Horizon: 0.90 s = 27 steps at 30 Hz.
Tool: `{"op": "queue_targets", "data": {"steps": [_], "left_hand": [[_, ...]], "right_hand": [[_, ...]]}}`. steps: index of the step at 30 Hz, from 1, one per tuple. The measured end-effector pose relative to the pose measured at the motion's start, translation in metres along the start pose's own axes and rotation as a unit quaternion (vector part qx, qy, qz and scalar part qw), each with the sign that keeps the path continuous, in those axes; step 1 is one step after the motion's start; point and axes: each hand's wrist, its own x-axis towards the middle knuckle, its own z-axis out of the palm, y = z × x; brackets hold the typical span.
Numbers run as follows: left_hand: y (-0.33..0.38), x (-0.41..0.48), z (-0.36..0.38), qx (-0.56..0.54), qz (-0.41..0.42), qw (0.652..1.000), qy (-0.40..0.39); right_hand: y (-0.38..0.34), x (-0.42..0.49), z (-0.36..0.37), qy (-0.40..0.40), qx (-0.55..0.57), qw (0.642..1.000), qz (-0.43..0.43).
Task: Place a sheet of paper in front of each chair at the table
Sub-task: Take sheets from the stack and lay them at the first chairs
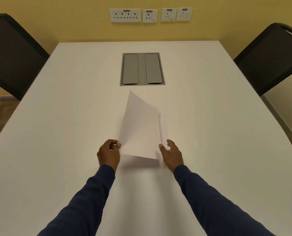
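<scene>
Over the middle of the white worktop, both arms reach out in dark blue sleeves, and between the hands hangs a small sheaf of white paper, lifted clear of the surface with a soft shadow beneath its near edge. The left hand has its grip closed on the sheaf's lower left corner, thumb and curled fingers pinching the edge. The right hand sits at the lower right corner with its thumb pressed on the front sheet and its fingers spread behind; at that side a second sheet's edge peeks out from behind the first, so it looks like more than one sheet, though the blur there makes the count hard to tell. The paper tilts up and away from the person, its far corner pointing toward a grey double-lidded cable box set flush into the worktop, both lids down. A dark chair stands at the left side of the worktop and another dark chair at the right, each pushed close to its edge. No sheet lies in front of either chair. On the yellow wall beyond, a row of white socket plates is mounted.
</scene>
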Motion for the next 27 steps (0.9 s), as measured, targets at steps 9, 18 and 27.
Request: {"op": "queue_targets", "data": {"steps": [9,18,27], "left_hand": [[-0.005,-0.079,-0.054,-0.07,-0.002,0.997,-0.045],[-0.03,-0.152,-0.095,-0.112,-0.008,0.99,-0.08],[-0.043,-0.185,-0.123,-0.134,-0.061,0.968,-0.203]], "right_hand": [[-0.006,-0.057,-0.024,-0.018,0.161,0.982,0.096],[-0.005,-0.137,-0.05,-0.04,0.225,0.972,0.046],[0.008,-0.202,-0.075,-0.031,0.184,0.982,-0.022]]}}
